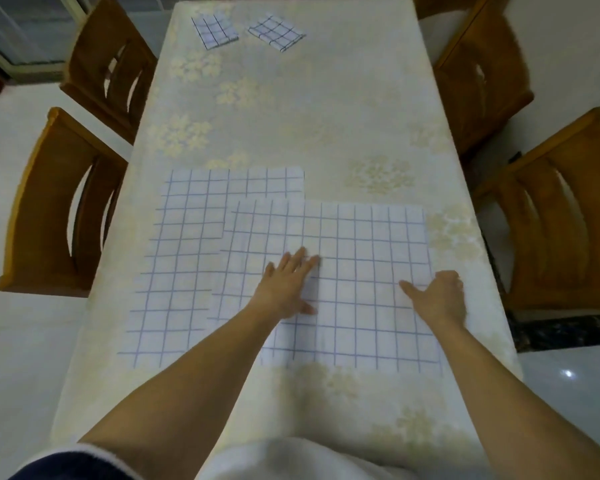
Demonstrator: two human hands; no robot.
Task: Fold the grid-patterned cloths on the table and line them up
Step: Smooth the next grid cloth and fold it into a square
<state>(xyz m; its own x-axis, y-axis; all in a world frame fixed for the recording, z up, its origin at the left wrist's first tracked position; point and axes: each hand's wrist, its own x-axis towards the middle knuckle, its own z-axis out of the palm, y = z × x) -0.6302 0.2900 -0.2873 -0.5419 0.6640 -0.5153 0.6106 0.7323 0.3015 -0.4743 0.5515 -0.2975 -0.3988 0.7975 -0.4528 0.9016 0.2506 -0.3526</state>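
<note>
Two white cloths with blue grid lines lie spread flat on the near half of the table. The right cloth (361, 237) overlaps the right part of the left cloth (181, 258). My left hand (288, 285) lies flat on the right cloth near its middle, fingers straight. My right hand (440, 296) rests on the same cloth close to its right edge, thumb stretched left and fingers bent down onto the fabric. Two small folded grid cloths sit at the far end: one (214, 29) on the left, one (276, 32) to its right, turned at an angle.
The table (309, 109) wears a pale cloth with a faint flower print. Wooden chairs stand along both sides: two on the left (59, 202) (108, 67) and two on the right (561, 209) (482, 71). Pale floor tiles surround the table.
</note>
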